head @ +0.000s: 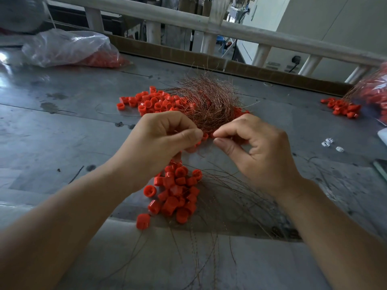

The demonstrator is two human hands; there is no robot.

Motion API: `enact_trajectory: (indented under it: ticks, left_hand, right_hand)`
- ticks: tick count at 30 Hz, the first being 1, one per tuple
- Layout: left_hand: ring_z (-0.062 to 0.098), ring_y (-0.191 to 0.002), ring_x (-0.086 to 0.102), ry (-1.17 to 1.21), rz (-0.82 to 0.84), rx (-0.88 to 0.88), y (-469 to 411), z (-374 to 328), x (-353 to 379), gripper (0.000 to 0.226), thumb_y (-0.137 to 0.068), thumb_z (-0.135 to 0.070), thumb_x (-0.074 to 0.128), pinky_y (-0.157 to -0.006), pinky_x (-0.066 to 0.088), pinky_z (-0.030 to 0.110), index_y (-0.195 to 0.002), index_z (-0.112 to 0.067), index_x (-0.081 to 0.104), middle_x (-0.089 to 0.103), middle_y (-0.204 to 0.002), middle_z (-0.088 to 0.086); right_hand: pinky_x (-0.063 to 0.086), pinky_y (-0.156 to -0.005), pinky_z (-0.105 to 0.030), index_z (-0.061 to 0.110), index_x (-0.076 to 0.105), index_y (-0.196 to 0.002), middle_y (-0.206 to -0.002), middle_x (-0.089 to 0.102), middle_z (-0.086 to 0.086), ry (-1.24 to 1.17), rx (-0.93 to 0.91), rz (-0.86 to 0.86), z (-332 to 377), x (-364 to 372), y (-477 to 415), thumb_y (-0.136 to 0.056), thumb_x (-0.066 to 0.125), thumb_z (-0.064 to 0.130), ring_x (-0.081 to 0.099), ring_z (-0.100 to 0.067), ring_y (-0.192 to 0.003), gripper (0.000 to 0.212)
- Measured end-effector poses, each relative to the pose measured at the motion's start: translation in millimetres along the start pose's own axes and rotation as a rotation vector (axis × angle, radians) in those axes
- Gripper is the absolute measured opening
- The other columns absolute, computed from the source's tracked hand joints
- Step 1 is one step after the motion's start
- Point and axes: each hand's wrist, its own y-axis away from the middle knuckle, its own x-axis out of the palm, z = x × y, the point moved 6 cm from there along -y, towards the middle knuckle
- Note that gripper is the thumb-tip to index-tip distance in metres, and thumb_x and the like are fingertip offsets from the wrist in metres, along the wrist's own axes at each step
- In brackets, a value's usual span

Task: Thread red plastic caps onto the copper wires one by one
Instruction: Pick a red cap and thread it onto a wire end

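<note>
Over a scuffed grey metal worktop, the left hand grips thin copper wires strung with round red plastic caps. The right hand pinches one strand beside the tangled nest. A crinkled plastic bag lies behind.

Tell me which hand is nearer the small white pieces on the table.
Right. The right hand sits left of the white pieces; the left hand is farther left.
</note>
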Motion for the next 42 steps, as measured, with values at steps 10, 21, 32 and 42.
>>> enact_trajectory:
  ticks: [10,21,32,42]
  left_hand:
    - [0.013,-0.072,0.068,0.235,0.03,-0.011,1,-1,1,0.021,-0.061,-0.015,0.065,-0.063,0.053,0.018,-0.082,-0.012,0.067,0.071,-0.077,0.003]
    - [0.015,-0.073,0.07,0.428,0.131,-0.068,3,-3,5,0.024,-0.065,-0.002,0.058,-0.063,0.054,0.019,-0.088,-0.008,0.063,0.072,-0.083,0.007]
    - [0.018,-0.077,0.07,0.418,0.158,-0.062,4,-2,8,0.023,-0.062,0.0,0.061,-0.064,0.054,0.021,-0.082,-0.009,0.066,0.072,-0.083,0.01]
    - [0.015,-0.069,0.068,0.323,0.129,0.023,5,-7,7,0.022,-0.054,-0.009,0.07,-0.061,0.055,0.021,-0.075,-0.01,0.067,0.071,-0.076,0.007]
  right_hand:
    - [0.041,-0.06,-0.011,0.006,0.064,-0.078,-0.074,0.053,0.008,0.015,0.11,-0.065,-3,-11,-1,-0.084,0.06,0.012,0.05,0.0,-0.064,0.009]
    - [0.044,-0.056,-0.011,0.019,0.055,-0.08,-0.074,0.052,0.018,-0.104,0.131,-0.054,2,-11,-2,-0.085,0.057,0.012,0.052,0.002,-0.062,0.01]
    - [0.036,-0.059,-0.006,0.009,0.061,-0.076,-0.07,0.052,0.015,-0.094,0.126,-0.018,6,-8,0,-0.083,0.059,0.009,0.05,0.001,-0.065,0.006]
    - [0.035,-0.057,-0.007,0.008,0.062,-0.074,-0.067,0.049,0.02,-0.133,0.146,0.06,10,3,1,-0.082,0.059,0.012,0.046,0.004,-0.059,0.01]
